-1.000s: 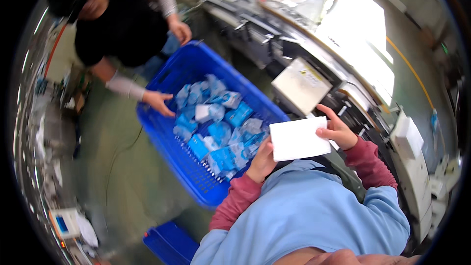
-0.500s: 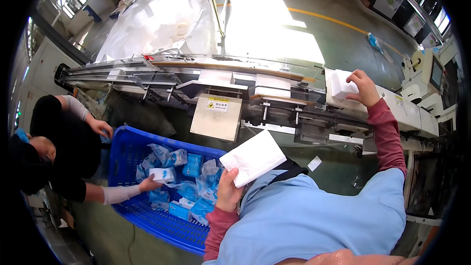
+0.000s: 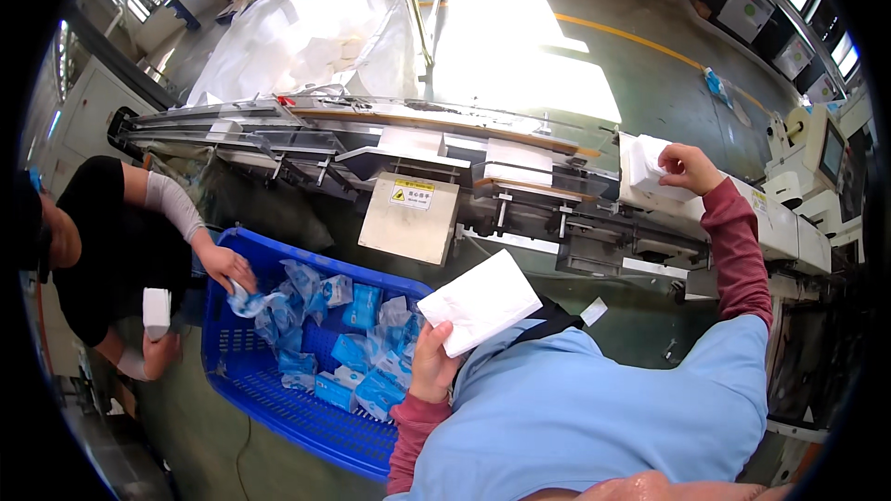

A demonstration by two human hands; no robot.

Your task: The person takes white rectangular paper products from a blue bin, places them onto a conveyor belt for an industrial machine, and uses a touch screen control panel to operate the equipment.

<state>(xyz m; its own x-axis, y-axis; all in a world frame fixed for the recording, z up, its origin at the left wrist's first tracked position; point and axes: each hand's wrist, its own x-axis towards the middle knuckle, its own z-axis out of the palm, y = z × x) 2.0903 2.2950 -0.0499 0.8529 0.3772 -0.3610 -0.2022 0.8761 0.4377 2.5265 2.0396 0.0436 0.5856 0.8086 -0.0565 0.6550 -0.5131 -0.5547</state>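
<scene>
We hold a white pack of tissues (image 3: 480, 301) in our left hand (image 3: 432, 362), low in front of our chest. Our fingers curl around its bottom edge and pinch it. Our right hand (image 3: 687, 167) reaches far out to the long grey machine (image 3: 418, 144). Its fingers close on a second white pack (image 3: 648, 167) that sits on top of the machine. Beside us is a blue basket (image 3: 278, 404) full of blue packets (image 3: 357, 353). Another person's hand (image 3: 227, 269) reaches into it.
</scene>
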